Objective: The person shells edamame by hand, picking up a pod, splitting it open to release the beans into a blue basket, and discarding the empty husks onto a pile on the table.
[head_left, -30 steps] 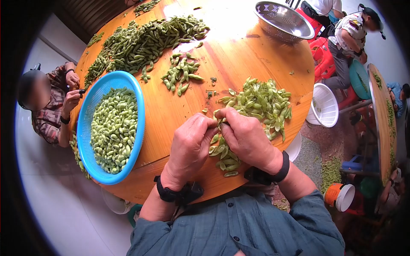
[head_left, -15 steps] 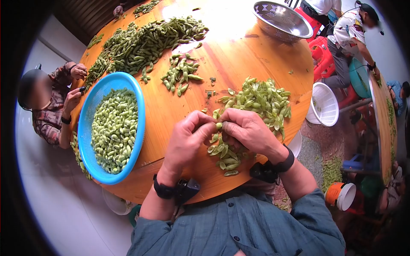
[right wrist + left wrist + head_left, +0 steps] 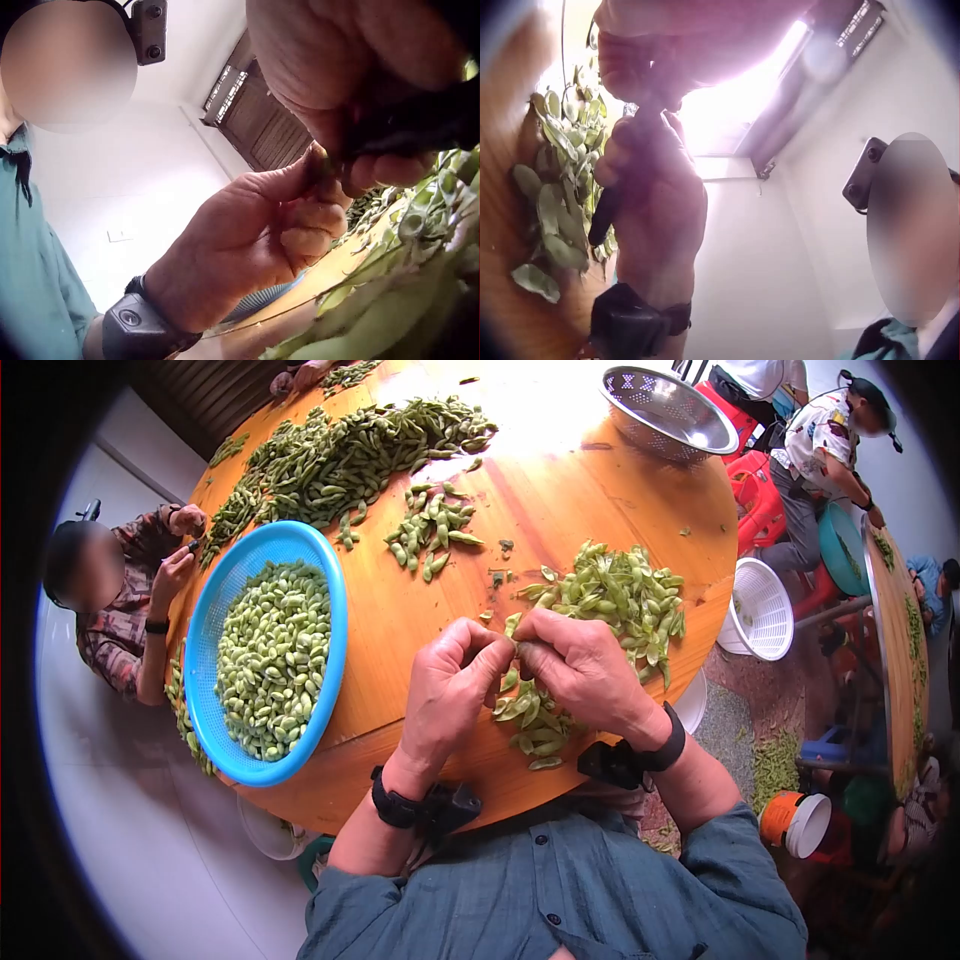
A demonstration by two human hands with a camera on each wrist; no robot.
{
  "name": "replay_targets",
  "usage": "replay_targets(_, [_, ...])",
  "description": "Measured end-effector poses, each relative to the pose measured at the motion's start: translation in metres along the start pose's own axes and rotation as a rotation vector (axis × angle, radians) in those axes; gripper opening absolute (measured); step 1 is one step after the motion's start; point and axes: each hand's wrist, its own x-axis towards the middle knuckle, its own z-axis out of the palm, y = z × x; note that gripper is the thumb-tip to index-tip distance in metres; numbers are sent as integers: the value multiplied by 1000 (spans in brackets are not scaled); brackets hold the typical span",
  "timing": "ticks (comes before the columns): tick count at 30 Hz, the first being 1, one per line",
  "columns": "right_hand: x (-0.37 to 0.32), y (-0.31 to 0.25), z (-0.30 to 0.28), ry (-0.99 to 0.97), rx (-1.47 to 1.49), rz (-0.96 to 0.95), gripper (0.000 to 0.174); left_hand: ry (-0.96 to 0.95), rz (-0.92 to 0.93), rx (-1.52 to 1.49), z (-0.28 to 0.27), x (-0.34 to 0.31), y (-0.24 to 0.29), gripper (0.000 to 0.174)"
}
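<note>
In the head view a small green bean pod point(image 3: 513, 624) sticks up between the fingertips of both hands, over the table. My left hand point(image 3: 452, 678) pinches it from the left, thumb against curled fingers. From the right, my right hand point(image 3: 590, 672) pinches at the same spot, thumb and fingertips meeting the left ones. A dark, narrow thing point(image 3: 420, 116) lies along the right hand in the right wrist view; its kind is unclear. Split pods point(image 3: 610, 600) lie heaped just beyond the right hand, and more opened pods point(image 3: 540, 730) lie beneath it.
A blue basket point(image 3: 340, 620) of shelled beans point(image 3: 270, 660) stands left on the round wooden table point(image 3: 560, 490). Whole pods point(image 3: 340, 465) are piled behind it, with a smaller cluster point(image 3: 432, 530) nearer. A metal colander point(image 3: 670, 410) stands at the back right. Another person point(image 3: 125, 595) sits at left.
Half a second ago a round green bean showed between the fingertips; now a pod tip points up there. Both hands stay close together over the same place.
</note>
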Motion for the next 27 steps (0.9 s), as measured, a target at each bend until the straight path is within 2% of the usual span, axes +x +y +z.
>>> replay_targets(6, [-1,1,2,10,-54,-76,4,-65,-107,-274,-8,8,-13,19])
replay_targets(8, [-1,3,3,15,-56,-130,3,-148,-217,-475,-12,12,-16,21])
replay_targets(12, [-2,0,2,35,-93,-114,4,-107,-185,-372,-11,11,-16,20])
replay_targets(14, [-4,-1,8,92,-122,-81,6,13,-152,-191,-9,10,-14,18])
replay_targets(15, [-5,0,11,92,-123,-82,6,13,-151,-192,-7,9,-14,18])
replay_targets(17, [-6,2,17,170,-224,-144,8,58,-50,-168,-1,7,-15,17])
replay_targets(21, [-7,5,17,196,-268,-185,9,36,-44,-128,3,6,-13,18])
replay_targets(23, [-9,4,14,143,-206,-141,6,-100,-65,-156,-7,10,-20,17])
replay_targets(24, [-9,2,12,142,-206,-143,6,-98,-64,-157,-8,10,-18,17])
replay_targets(27, [-7,2,3,64,-123,33,12,-117,-122,-171,-12,11,-17,18])
